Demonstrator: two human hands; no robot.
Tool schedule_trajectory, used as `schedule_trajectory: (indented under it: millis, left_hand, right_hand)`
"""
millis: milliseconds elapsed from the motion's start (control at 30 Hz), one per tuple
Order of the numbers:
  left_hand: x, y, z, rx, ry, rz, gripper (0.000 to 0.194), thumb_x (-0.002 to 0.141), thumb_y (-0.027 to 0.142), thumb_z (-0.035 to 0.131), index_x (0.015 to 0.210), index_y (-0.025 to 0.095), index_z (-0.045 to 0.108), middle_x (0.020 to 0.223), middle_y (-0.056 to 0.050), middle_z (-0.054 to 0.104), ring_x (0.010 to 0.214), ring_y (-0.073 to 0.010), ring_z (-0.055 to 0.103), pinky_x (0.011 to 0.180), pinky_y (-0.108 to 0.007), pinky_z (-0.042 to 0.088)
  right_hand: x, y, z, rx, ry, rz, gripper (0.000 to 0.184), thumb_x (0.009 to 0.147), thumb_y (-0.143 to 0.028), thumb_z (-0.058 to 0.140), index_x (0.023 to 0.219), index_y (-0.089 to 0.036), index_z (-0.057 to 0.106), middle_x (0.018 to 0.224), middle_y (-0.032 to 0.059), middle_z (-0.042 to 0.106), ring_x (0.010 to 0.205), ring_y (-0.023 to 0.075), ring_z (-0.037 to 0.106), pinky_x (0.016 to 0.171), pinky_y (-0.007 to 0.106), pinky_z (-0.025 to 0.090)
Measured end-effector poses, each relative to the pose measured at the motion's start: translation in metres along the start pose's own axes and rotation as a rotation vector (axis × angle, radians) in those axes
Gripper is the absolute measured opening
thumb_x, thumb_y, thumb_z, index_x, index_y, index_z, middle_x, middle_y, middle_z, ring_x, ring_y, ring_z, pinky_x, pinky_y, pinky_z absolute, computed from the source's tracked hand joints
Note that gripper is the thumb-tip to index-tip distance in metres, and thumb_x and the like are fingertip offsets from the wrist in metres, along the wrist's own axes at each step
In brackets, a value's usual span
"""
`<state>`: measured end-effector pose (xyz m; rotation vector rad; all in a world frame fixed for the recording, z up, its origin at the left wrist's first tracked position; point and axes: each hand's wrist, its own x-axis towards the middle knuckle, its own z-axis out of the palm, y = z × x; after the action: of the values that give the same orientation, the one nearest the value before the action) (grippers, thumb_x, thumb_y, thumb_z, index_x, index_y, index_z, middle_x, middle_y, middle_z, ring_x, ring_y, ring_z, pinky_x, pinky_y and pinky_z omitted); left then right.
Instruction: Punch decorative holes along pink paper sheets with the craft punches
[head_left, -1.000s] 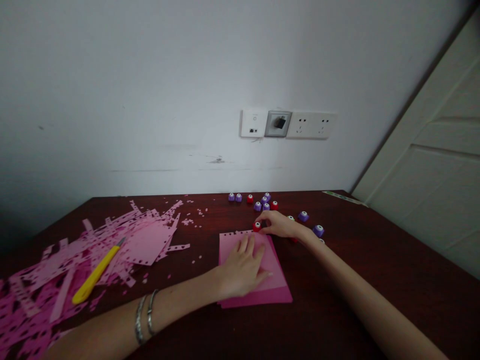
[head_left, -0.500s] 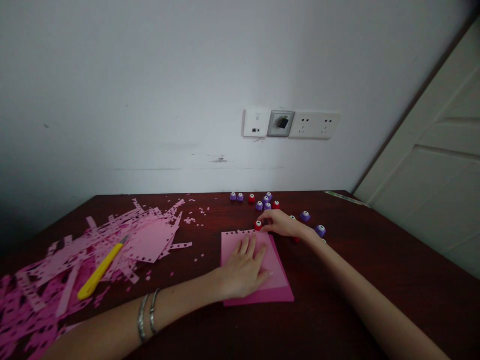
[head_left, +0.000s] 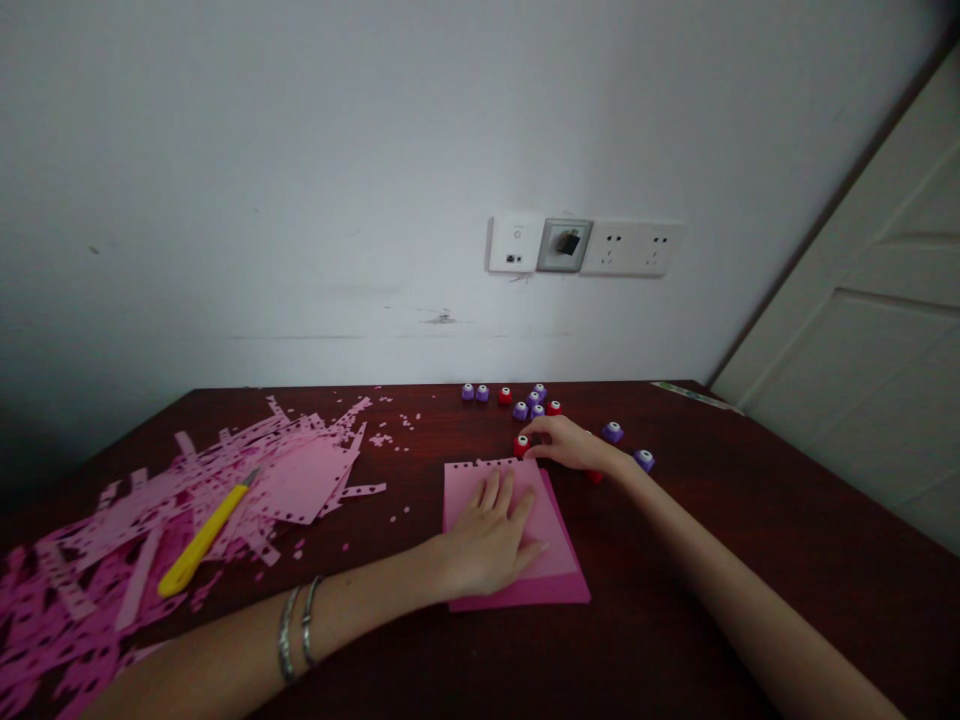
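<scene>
My left hand (head_left: pixel 491 545) lies flat with fingers spread on a light pink sheet (head_left: pixel 459 490), whose far edge has a row of small punched holes. A darker pink sheet (head_left: pixel 559 590) shows beneath it at the right and near edges. At the far right corner of the light sheet, my right hand (head_left: pixel 564 443) grips a small red craft punch (head_left: pixel 522 447) with a white top. The thumb and fingers close on the punch's right side; its slot is too small to make out.
Several purple punches (head_left: pixel 520 411) and red punches (head_left: pixel 505 397) stand behind and right of my right hand. A yellow-handled craft knife (head_left: pixel 202 545) lies on a heap of pink paper scraps (head_left: pixel 307 475) at left. Behind the dark table (head_left: pixel 675 600) rises a wall with sockets (head_left: pixel 631 250).
My right hand and the red punch have shifted slightly to the right along the sheet's far edge. My left hand stays flat on the paper.
</scene>
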<state>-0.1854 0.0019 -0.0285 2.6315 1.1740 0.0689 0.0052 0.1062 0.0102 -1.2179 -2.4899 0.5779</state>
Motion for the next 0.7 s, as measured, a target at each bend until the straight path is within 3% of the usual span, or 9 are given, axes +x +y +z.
schedule_trajectory:
  millis: [200, 300, 500, 700]
  left_hand:
    - [0.001, -0.001, 0.002, -0.004, 0.007, 0.008, 0.071, 0.089, 0.058, 0.014, 0.142, 0.012, 0.014, 0.148, -0.016, 0.001, 0.134, -0.0352, -0.006, 0.107, -0.049, 0.007]
    - [0.0, 0.0, -0.004, -0.014, 0.017, 0.027, 0.071, 0.089, 0.058, 0.015, 0.142, 0.011, 0.016, 0.148, -0.017, 0.003, 0.134, -0.0345, -0.005, 0.107, -0.049, 0.006]
    - [-0.013, 0.009, -0.033, -0.062, -0.18, 0.325, 0.092, 0.077, 0.069, 0.036, 0.142, 0.008, 0.011, 0.147, -0.02, 0.003, 0.134, -0.0354, -0.002, 0.106, -0.048, 0.014]
    - [-0.019, 0.019, -0.044, 0.009, -0.206, 0.377, 0.075, 0.081, 0.044, 0.045, 0.14, 0.007, 0.018, 0.146, -0.019, 0.018, 0.134, -0.0324, 0.011, 0.105, -0.042, 0.02]
  right_hand:
    - [-0.001, 0.012, -0.001, 0.036, 0.057, 0.064, 0.026, 0.075, -0.028, 0.061, 0.099, -0.018, 0.066, 0.089, 0.0045, 0.067, 0.078, 0.0174, 0.059, 0.07, 0.028, 0.045]
    - [-0.002, 0.018, -0.002, 0.01, 0.083, 0.031, 0.023, 0.074, -0.027, 0.062, 0.096, -0.019, 0.067, 0.091, 0.0046, 0.068, 0.08, 0.018, 0.06, 0.074, 0.029, 0.045]
    - [-0.008, 0.028, -0.009, -0.028, 0.119, 0.07, 0.021, 0.073, -0.026, 0.063, 0.092, -0.02, 0.069, 0.091, 0.0054, 0.068, 0.083, 0.0206, 0.062, 0.076, 0.03, 0.047]
    - [-0.01, 0.042, -0.008, -0.05, 0.116, 0.095, 0.023, 0.071, -0.031, 0.064, 0.091, -0.02, 0.069, 0.091, 0.0055, 0.069, 0.085, 0.0212, 0.062, 0.079, 0.032, 0.046]
